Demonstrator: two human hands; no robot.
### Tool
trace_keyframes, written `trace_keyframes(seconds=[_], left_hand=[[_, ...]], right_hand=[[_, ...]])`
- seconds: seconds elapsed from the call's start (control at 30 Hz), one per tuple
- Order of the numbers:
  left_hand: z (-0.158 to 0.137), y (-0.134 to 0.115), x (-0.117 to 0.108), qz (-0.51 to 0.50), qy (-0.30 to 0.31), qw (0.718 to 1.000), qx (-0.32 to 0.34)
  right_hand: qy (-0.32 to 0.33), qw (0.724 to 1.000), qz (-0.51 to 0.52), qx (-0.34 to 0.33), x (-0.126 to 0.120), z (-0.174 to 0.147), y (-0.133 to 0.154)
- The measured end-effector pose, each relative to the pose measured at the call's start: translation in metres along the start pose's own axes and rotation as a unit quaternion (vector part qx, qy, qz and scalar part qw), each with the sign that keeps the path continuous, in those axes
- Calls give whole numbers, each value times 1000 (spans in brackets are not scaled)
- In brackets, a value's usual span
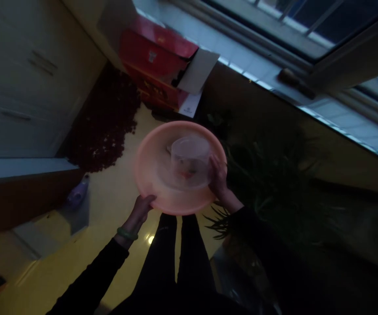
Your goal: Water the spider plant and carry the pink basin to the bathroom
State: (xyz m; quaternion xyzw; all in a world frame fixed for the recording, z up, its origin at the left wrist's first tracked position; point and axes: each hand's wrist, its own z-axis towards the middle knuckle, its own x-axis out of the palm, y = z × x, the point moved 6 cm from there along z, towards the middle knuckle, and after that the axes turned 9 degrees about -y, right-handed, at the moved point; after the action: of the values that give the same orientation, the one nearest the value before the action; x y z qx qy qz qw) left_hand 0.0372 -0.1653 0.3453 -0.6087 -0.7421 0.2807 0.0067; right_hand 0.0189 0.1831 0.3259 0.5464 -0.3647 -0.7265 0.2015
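A round pink basin (147, 175) is held out in front of my legs, above the floor. My left hand (143, 206) grips its near-left rim, thumb on top and the other fingers hidden underneath. Inside the basin stands a clear, round plastic container (190, 151). Something small, reddish and dark shows through its wall, too dim to name. My right hand (219, 176) reaches over the basin's right rim, its fingers closed against the container's right side. A green bangle (127, 234) circles my left wrist.
Beyond the basin sits a red box (157, 54) with an open flap, under the window sill (241, 74). Dark leafy plants (274, 170) crowd the right. At left are a white cabinet (21, 78), a dark red mat (105, 127) and a purple bottle-like object (77, 192).
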Motion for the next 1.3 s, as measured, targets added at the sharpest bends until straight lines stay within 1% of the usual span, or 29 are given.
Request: trace_keyframes(seconds=[0.07,0.2,0.33,0.47,0.57,0.67,0.8,0.87,0.9,0.97,1.0,1.07,1.13,1.2,1.27,1.3], left_hand=[[-6,-6,3,1,5,1000,-4],[-17,-18,9,0,2,1000,-22],[-20,-30,14,8,15,1000,-17],[-21,-44,18,16,41,999,-2],[-26,-56,23,31,54,998,-2],[-33,-67,28,42,61,997,-7],[-40,-78,34,54,68,996,-8],[-43,-81,37,61,75,995,-6],[-44,-82,39,64,77,995,-5],[-48,-84,41,66,82,994,-3],[-49,-85,42,66,82,994,-3],[-54,-86,43,65,78,995,-3],[-59,-86,44,65,72,995,-3],[-64,-84,43,63,66,996,-2],[-68,-79,42,63,56,996,-5],[-70,-76,41,63,49,997,-7]], right_hand=[[-10,1000,-1,4,-11,7,5],[-40,999,5,-1,-24,17,12],[-83,996,26,-13,-35,22,21],[-83,996,24,24,-42,25,27],[-80,994,36,66,-47,29,34],[-93,990,17,108,-57,35,42],[-104,987,-15,125,-73,40,49],[-101,985,-5,142,-77,40,48],[-92,983,18,161,-77,39,47],[-60,968,98,221,-74,37,41],[-47,954,146,258,-73,36,38],[-40,917,227,327,-75,41,31],[-52,890,271,364,-86,58,22],[-55,876,298,375,-99,87,10],[-42,876,313,365,-109,129,-5],[-31,882,314,351,-112,153,-13]])
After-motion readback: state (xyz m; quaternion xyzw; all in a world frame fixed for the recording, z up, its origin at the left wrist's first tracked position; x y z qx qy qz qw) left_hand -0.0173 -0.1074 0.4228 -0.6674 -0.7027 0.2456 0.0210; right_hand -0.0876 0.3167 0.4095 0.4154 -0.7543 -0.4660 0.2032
